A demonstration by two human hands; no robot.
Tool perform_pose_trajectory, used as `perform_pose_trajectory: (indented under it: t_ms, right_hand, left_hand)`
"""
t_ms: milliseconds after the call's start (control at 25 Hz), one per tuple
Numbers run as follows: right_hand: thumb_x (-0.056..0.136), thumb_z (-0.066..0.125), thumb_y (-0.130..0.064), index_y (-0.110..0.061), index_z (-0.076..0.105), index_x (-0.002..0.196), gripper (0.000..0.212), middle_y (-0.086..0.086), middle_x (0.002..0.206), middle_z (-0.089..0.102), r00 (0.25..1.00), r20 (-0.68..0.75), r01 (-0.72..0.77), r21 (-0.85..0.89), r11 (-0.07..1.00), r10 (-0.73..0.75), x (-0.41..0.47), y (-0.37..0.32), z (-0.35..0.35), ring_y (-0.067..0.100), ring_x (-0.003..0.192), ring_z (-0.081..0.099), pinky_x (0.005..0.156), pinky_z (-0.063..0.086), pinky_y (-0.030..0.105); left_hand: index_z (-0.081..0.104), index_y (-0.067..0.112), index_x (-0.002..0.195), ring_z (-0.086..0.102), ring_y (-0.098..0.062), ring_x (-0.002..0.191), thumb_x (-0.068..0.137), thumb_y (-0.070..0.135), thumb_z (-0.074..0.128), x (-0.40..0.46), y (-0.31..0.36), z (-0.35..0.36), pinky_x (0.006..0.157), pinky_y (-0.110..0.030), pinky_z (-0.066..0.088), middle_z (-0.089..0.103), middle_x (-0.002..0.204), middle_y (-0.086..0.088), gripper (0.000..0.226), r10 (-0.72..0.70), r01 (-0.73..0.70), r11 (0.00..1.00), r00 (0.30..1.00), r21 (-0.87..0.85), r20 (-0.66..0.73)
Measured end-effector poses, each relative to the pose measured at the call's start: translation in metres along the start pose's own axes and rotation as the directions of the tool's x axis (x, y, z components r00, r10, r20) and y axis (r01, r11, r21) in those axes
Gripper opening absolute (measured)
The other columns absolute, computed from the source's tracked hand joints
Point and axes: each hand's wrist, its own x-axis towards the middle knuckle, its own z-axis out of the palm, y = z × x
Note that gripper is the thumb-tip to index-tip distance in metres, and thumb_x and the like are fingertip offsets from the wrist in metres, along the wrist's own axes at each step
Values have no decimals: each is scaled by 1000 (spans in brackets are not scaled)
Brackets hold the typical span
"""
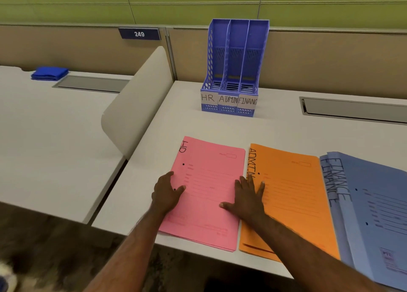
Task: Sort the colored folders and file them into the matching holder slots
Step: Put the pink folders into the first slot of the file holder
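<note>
A pink folder stack [207, 181] marked HR lies on the desk in front of me. To its right lie an orange stack [293, 194] marked ADMIN and blue folders [374, 208] marked FINANCE. My left hand [166, 192] rests flat on the pink stack's left edge. My right hand [246, 198] lies flat with spread fingers across the pink stack's right edge and the orange one. A blue three-slot holder [233, 71] labelled HR, ADMIN, FINANCE stands at the back, its slots holding nothing.
A curved beige divider [136, 106] separates this desk [275, 128] from the left desk, where a folded blue cloth [49, 73] lies. A grey cable tray [352, 110] is set in the desk at back right. The near desk edge runs under the folders.
</note>
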Motion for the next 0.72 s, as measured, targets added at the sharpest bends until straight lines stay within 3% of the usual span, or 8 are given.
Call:
perform_pose_trajectory:
  t_ms: [120,240,400,480,600,720]
  right_hand:
    - [73,54,-75,-13,22,148,102,9,161,13,1000,1,-22,3,1000,22,1,-3,0,31,149,-5,110,-11,66]
    - [73,56,-74,-14,23,148,101,9,161,12,999,8,-33,14,999,33,2,-5,1,32,149,-5,110,-11,66]
    - [71,59,-74,-16,24,146,102,8,161,13,999,20,-33,51,998,32,3,-5,-2,33,149,-7,111,-9,66]
    - [67,62,-74,-18,23,147,106,7,161,12,999,11,-35,135,990,34,7,-3,-10,33,149,-7,114,-7,63]
    - [66,66,-72,-18,18,150,110,8,160,12,987,-155,15,348,937,42,16,-3,-29,30,148,3,119,7,53]
    - [70,77,-55,-15,10,151,113,9,156,19,968,-234,92,653,752,85,33,-4,-57,26,142,23,115,30,45]
  left_hand:
    - [37,11,145,45,-32,131,87,32,68,4,2,-3,108,-48,39,44,145,-13,69,-34,31,992,999,-124,-28]
    - [45,11,138,62,-31,109,88,27,67,8,6,-10,93,-42,51,59,130,-13,57,-117,108,929,993,-355,-2]
    - [61,10,119,69,-25,87,89,22,64,9,10,-20,80,-40,57,71,108,-12,32,-67,64,915,998,-399,6]
    - [60,10,120,70,-27,90,89,20,66,7,14,-27,83,-45,58,71,109,-11,33,-34,41,868,999,-496,23]
    - [61,18,118,73,-28,89,87,21,69,7,17,-43,82,-50,59,74,106,-7,32,17,7,778,999,-628,33]
    - [63,24,114,74,-28,89,86,23,70,13,24,-58,78,-46,60,75,105,-5,28,60,-65,699,998,-712,-32]
